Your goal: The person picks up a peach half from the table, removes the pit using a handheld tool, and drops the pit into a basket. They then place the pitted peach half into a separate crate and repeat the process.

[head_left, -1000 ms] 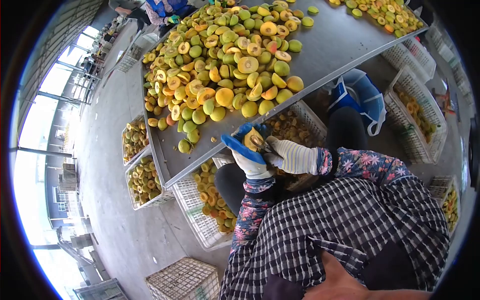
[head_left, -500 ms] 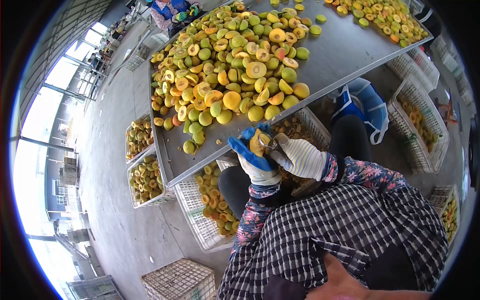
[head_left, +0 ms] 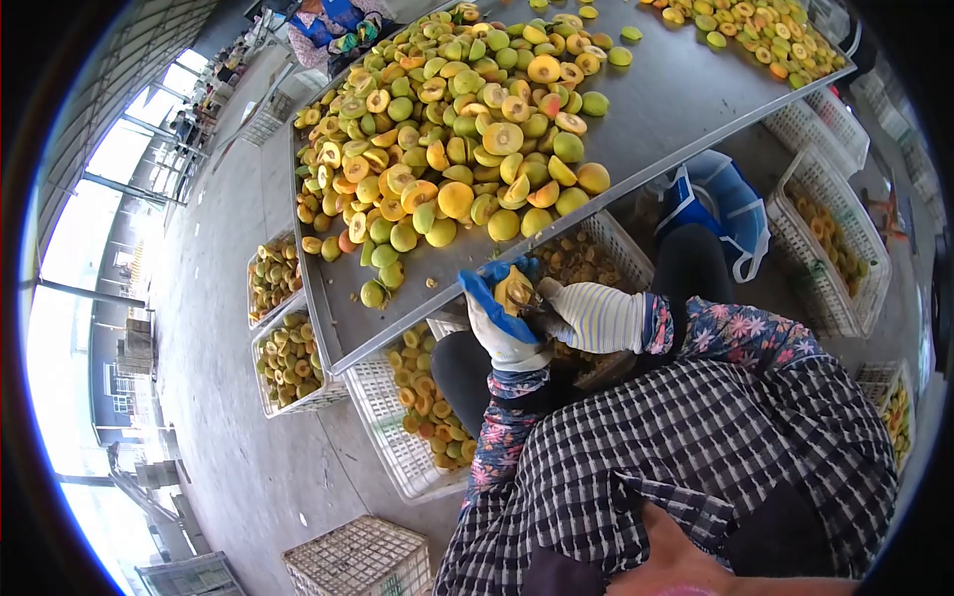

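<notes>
Cupping left hand (head_left: 502,316): my blue-and-white glove (head_left: 508,345) is curling round a piece of cut fruit (head_left: 515,291), holding it up at the fingers.
Right hand (head_left: 581,316): my striped glove (head_left: 614,320) is coming up to the fruit from the right, fingers bending inward; I cannot tell whether they are gripping a tool, since the tips are blurring into shadow.
Cut fruit: it is sitting between my two hands, its yellow side showing, near the table's edge.
Table (head_left: 661,109): its metal top is stretching away beyond my hands.
Big pile (head_left: 437,149): green and yellow fruit, many pieces halved, are lying on the table ahead of my left hand.
Small pile (head_left: 760,38): more pieces are lying well apart, ahead and to the right of my right hand.
White crate (head_left: 383,429): it is holding fruit halves, to the left of my left hand and lower.
Blue bag (head_left: 733,204): it is standing open, ahead and to the right of my right hand.
Co-worker (head_left: 308,42): a person is working far ahead of my left hand, beyond the big pile.
</notes>
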The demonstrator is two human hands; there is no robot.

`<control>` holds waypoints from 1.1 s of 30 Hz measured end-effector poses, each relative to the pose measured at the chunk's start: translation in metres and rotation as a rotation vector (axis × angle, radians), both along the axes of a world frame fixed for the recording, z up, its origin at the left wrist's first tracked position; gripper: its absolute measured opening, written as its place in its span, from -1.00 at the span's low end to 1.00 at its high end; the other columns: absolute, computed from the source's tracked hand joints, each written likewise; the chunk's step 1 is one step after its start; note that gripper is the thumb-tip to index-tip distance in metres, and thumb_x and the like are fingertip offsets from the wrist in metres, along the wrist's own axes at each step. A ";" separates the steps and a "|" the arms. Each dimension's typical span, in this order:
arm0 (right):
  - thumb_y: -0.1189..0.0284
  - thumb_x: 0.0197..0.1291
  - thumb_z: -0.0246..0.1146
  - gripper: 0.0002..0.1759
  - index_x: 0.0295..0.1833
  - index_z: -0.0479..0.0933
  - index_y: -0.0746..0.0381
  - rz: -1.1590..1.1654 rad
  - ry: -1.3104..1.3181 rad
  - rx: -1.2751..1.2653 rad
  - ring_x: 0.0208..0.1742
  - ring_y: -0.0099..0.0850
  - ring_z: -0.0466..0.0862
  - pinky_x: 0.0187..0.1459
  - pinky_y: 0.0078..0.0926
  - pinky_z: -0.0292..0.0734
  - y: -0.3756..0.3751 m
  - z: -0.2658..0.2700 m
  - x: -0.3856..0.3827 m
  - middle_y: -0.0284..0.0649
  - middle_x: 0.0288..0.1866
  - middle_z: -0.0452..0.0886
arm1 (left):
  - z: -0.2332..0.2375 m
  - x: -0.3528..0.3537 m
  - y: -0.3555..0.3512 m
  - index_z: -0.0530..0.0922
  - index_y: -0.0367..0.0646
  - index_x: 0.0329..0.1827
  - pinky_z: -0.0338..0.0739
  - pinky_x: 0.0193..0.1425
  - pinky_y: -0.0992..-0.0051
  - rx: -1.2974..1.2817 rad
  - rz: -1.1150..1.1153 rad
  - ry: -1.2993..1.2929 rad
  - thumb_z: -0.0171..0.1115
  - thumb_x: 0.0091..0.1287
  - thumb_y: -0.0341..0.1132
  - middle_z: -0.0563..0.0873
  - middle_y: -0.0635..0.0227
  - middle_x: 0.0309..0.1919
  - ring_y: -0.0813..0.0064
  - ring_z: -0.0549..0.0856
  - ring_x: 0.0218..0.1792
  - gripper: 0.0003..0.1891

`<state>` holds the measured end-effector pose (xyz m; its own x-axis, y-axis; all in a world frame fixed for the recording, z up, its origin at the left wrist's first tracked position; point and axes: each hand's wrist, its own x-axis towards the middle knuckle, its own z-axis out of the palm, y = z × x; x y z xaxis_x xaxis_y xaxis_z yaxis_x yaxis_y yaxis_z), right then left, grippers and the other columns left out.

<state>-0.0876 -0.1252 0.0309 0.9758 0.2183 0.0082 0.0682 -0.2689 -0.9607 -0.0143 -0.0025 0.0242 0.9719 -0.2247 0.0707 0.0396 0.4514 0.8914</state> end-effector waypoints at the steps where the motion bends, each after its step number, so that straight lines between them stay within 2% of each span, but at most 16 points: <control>1: 0.29 0.56 -0.18 -0.64 0.06 0.44 0.31 0.016 0.017 0.123 -0.10 -0.16 0.60 0.01 -0.39 0.49 0.000 -0.004 -0.001 -0.01 -0.24 0.59 | -0.002 0.002 0.003 0.46 -0.27 -0.11 0.63 0.05 0.15 0.009 -0.039 0.020 -0.09 0.54 0.07 0.63 0.16 -0.23 0.12 0.69 -0.15 -0.51; 3: 0.28 0.56 -0.18 -0.63 0.09 0.43 0.30 0.072 -0.060 0.173 -0.08 -0.17 0.60 0.03 -0.39 0.48 -0.003 -0.018 0.000 -0.02 -0.24 0.59 | -0.002 0.008 0.004 0.45 -0.28 -0.11 0.64 -0.01 0.13 -0.107 -0.115 0.187 -0.07 0.54 0.07 0.62 0.15 -0.26 0.08 0.70 -0.20 -0.52; 6: 0.27 0.53 -0.08 -0.66 0.12 0.43 0.30 0.092 -0.215 0.005 -0.10 -0.12 0.63 -0.01 -0.34 0.50 -0.009 -0.026 0.001 0.00 -0.24 0.61 | 0.000 0.015 0.007 0.45 -0.29 -0.11 0.65 -0.06 0.11 -0.045 -0.215 0.152 -0.05 0.53 0.06 0.62 0.14 -0.28 0.06 0.70 -0.25 -0.52; 7: 0.27 0.51 -0.05 -0.67 0.12 0.43 0.30 0.042 -0.187 -0.020 -0.10 -0.10 0.64 -0.02 -0.32 0.51 -0.011 -0.020 0.002 0.01 -0.24 0.61 | 0.001 0.016 0.007 0.46 -0.28 -0.10 0.65 -0.03 0.14 -0.117 -0.225 0.301 -0.04 0.52 0.10 0.63 0.15 -0.28 0.08 0.70 -0.23 -0.50; 9: 0.28 0.46 0.05 -0.69 0.10 0.43 0.29 -0.056 -0.214 -0.085 -0.11 -0.03 0.65 -0.07 -0.26 0.53 -0.013 -0.005 0.006 0.03 -0.22 0.62 | 0.002 0.013 0.004 0.47 -0.28 -0.11 0.64 -0.02 0.16 -0.091 -0.098 0.216 -0.05 0.51 0.12 0.64 0.15 -0.26 0.10 0.70 -0.22 -0.48; 12: 0.30 0.46 0.04 -0.73 0.06 0.42 0.27 -0.150 -0.049 -0.356 -0.12 -0.02 0.64 -0.09 -0.27 0.53 -0.006 0.004 0.005 0.02 -0.23 0.62 | 0.010 0.005 -0.008 0.49 -0.29 -0.13 0.64 -0.01 0.19 -0.080 0.033 0.138 -0.06 0.51 0.13 0.66 0.12 -0.26 0.12 0.70 -0.22 -0.46; 14: 0.29 0.47 0.03 -0.75 0.02 0.43 0.26 -0.159 0.019 -0.179 -0.14 -0.04 0.63 -0.11 -0.28 0.53 0.002 0.012 0.001 -0.01 -0.24 0.62 | 0.014 -0.002 -0.013 0.51 -0.30 -0.14 0.64 -0.02 0.21 -0.078 0.107 0.115 -0.06 0.51 0.14 0.67 0.10 -0.27 0.14 0.70 -0.22 -0.45; 16: 0.29 0.48 0.02 -0.75 0.01 0.43 0.26 -0.143 -0.054 0.101 -0.14 -0.05 0.63 -0.13 -0.28 0.53 0.007 -0.016 0.003 -0.02 -0.24 0.62 | -0.033 0.018 0.002 0.51 -0.32 -0.15 0.65 -0.05 0.20 0.106 0.099 -0.024 -0.05 0.51 0.13 0.66 0.09 -0.29 0.13 0.70 -0.26 -0.44; 18: 0.31 0.48 0.01 -0.74 0.05 0.43 0.27 -0.017 0.090 -0.114 -0.14 -0.15 0.63 -0.07 -0.34 0.52 -0.005 -0.003 0.004 -0.09 -0.22 0.63 | -0.040 0.030 0.010 0.51 -0.34 -0.16 0.66 -0.09 0.18 0.144 -0.036 0.063 -0.03 0.50 0.13 0.66 0.09 -0.32 0.12 0.70 -0.29 -0.44; 20: 0.33 0.48 0.02 -0.75 0.06 0.43 0.27 0.065 0.163 -0.355 -0.11 -0.21 0.63 -0.03 -0.36 0.50 -0.011 0.009 0.003 -0.13 -0.19 0.63 | -0.010 0.028 0.007 0.51 -0.35 -0.17 0.67 -0.13 0.16 0.024 -0.277 0.385 -0.01 0.50 0.12 0.65 0.08 -0.35 0.11 0.69 -0.33 -0.44; 23: 0.29 0.47 0.04 -0.71 0.08 0.45 0.29 0.078 0.001 -0.173 -0.15 -0.21 0.66 -0.03 -0.32 0.51 -0.007 -0.039 0.001 -0.15 -0.23 0.66 | -0.005 0.027 0.004 0.52 -0.36 -0.20 0.69 -0.17 0.14 0.067 -0.273 0.429 0.03 0.50 0.06 0.63 0.09 -0.39 0.11 0.69 -0.36 -0.48; 25: 0.18 0.47 0.05 -0.65 0.09 0.46 0.23 -0.081 -0.226 0.120 -0.41 -0.29 0.62 -0.28 -0.41 0.54 0.006 -0.039 0.000 -0.25 -0.39 0.59 | -0.016 0.029 0.006 0.52 -0.36 -0.21 0.69 -0.19 0.12 0.071 -0.310 0.413 0.04 0.49 0.06 0.63 0.10 -0.40 0.11 0.69 -0.38 -0.49; 28: 0.09 0.46 0.07 -0.63 0.04 0.47 0.18 0.043 0.629 0.438 -0.59 -0.48 0.47 -0.50 -0.57 0.40 -0.010 0.007 -0.009 -0.37 -0.49 0.46 | -0.022 0.033 0.007 0.53 -0.33 -0.21 0.69 -0.23 0.10 0.102 -0.356 0.351 0.04 0.48 0.08 0.61 0.11 -0.43 0.12 0.68 -0.41 -0.48; 29: 0.01 0.44 0.08 -0.61 -0.08 0.47 0.13 0.012 0.656 0.534 -0.70 -0.62 0.30 -0.66 -0.65 0.18 -0.007 0.010 -0.010 -0.47 -0.56 0.34 | -0.013 0.028 0.003 0.54 -0.32 -0.21 0.68 -0.24 0.10 0.107 -0.328 0.339 0.04 0.47 0.10 0.61 0.12 -0.44 0.11 0.68 -0.42 -0.47; 32: 0.00 0.43 0.09 -0.62 -0.17 0.45 0.11 0.182 0.820 0.993 -0.73 -0.63 0.26 -0.70 -0.65 0.12 -0.012 -0.003 -0.006 -0.50 -0.60 0.31 | -0.009 0.029 -0.004 0.53 -0.26 -0.26 0.69 -0.32 0.12 -0.009 -0.308 0.450 0.04 0.44 0.16 0.60 0.17 -0.46 0.09 0.69 -0.43 -0.45; 33: -0.01 0.43 0.09 -0.62 -0.18 0.45 0.10 0.147 0.820 1.006 -0.74 -0.64 0.25 -0.71 -0.66 0.10 -0.012 -0.003 -0.007 -0.51 -0.61 0.30 | -0.008 0.027 -0.007 0.53 -0.26 -0.28 0.69 -0.33 0.12 -0.044 -0.293 0.458 0.04 0.44 0.17 0.60 0.18 -0.46 0.09 0.69 -0.43 -0.45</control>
<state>-0.0941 -0.1372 0.0276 0.7425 0.5692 -0.3531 -0.6627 0.5471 -0.5115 0.0129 -0.0092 0.0161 0.8025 -0.4973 -0.3296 0.5491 0.3996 0.7340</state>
